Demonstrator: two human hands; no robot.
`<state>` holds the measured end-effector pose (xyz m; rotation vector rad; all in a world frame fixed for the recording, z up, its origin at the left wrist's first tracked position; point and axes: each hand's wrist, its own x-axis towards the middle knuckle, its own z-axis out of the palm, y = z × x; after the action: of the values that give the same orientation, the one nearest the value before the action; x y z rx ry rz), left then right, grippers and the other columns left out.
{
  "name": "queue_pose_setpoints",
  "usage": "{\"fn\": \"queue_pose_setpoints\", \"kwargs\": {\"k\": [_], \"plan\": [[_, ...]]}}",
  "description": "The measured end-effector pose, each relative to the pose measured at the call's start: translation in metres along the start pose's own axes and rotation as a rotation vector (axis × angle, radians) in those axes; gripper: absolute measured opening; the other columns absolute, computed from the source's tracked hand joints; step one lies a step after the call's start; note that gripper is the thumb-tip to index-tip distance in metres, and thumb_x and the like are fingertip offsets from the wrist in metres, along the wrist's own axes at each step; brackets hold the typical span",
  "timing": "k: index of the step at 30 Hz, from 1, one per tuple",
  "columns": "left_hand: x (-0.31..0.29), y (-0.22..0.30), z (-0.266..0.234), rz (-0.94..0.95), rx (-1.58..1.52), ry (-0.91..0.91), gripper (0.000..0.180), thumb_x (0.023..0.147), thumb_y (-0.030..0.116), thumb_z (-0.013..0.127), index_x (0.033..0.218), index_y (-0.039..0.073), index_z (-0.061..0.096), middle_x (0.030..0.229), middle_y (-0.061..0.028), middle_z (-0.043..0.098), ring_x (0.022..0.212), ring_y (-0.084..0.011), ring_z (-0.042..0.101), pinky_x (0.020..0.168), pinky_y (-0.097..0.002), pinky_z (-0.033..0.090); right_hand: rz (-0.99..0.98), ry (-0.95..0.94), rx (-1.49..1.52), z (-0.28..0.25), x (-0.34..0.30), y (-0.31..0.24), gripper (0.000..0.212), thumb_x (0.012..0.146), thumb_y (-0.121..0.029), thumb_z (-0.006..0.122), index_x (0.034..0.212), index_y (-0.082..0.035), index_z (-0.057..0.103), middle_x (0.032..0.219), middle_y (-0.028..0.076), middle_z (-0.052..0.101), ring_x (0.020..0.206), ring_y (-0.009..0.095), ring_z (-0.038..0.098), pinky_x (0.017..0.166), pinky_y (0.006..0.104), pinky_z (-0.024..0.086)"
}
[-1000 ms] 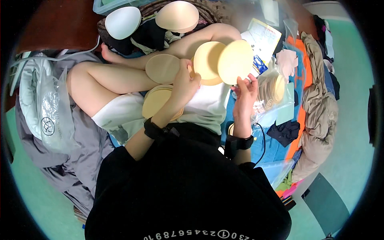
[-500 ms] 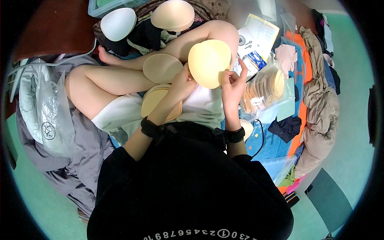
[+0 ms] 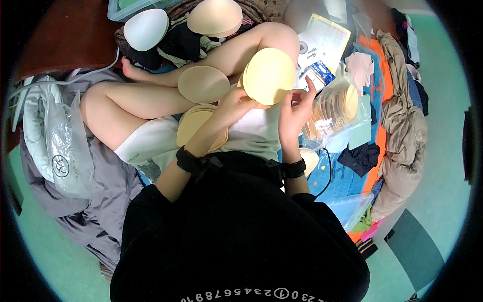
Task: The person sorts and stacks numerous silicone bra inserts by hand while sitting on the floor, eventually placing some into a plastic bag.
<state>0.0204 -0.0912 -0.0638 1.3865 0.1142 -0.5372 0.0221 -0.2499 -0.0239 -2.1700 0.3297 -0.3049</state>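
Upper pad (image 3: pixel 270 75) moved vs. 1 s ago, R to atop lower pad (image 3: pixel 241 81); I saw L hand (image 3: pixel 235 106) gripping edges, R hand (image 3: pixel 296 115) half-curled nearby, hold unclear; stack (image 3: pixel 195 130) laid out, bagged pads (image 3: pixel 332 113) remained.

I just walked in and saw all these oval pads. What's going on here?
A seated person's left hand holds some overlapping pale-yellow oval pads. The right hand, fingers apart, is at their lower right edge; whether it touches them is unclear. To their left lie a single flat beige oval pad and another pale-yellow oval stack. More pads sit in a clear plastic bag on the right.
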Motion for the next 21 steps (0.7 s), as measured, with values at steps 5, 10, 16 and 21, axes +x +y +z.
{"fn": "queue_pose_setpoints", "kwargs": {"k": [5,10,16,21], "plan": [[-0.004,0.019,0.005,-0.020,-0.141,-0.071,0.023,0.090,0.005,0.058,0.109,-0.006,0.065,0.106,-0.0084,0.067,0.097,-0.0113,0.060,0.087,-0.0252,0.048,0.022,-0.033,0.050,0.004,-0.001,0.003,0.056,0.083,-0.001,0.056,0.135,-0.001,0.038,0.074,0.005,0.055,0.068,0.012,0.052,0.066,0.0252,0.044],[-0.002,0.008,0.004,-0.042,-0.145,-0.066,0.022,0.090,0.004,0.059,0.109,-0.006,0.065,0.107,-0.0078,0.067,0.096,-0.0112,0.061,0.087,-0.0246,0.048,0.040,-0.021,-0.067,0.006,-0.002,0.002,0.056,0.079,-0.002,0.057,0.133,-0.002,0.041,0.073,0.010,0.058,0.069,0.023,0.059,0.071,0.0364,0.047],[-0.001,0.003,0.006,-0.028,-0.155,-0.084,0.023,0.087,0.003,0.062,0.108,-0.004,0.067,0.102,-0.0058,0.068,0.094,-0.0096,0.061,0.085,-0.0239,0.048,-0.018,-0.015,-0.085,0.016,-0.008,0.013,0.055,0.079,-0.001,0.057,0.132,-0.001,0.042,0.078,0.009,0.055,0.078,0.021,0.057,0.081,0.0349,0.044],[-0.008,0.016,0.011,-0.159,-0.346,0.003,0.026,0.087,0.012,0.065,0.106,-0.005,0.068,0.097,-0.0062,0.071,0.090,-0.0100,0.062,0.082,-0.0240,0.047,-0.039,0.218,0.274,0.022,-0.018,0.014,0.049,0.084,0.003,0.053,0.131,0.001,0.041,0.085,0.006,0.053,0.084,0.017,0.053,0.086,0.0332,0.043]]}}
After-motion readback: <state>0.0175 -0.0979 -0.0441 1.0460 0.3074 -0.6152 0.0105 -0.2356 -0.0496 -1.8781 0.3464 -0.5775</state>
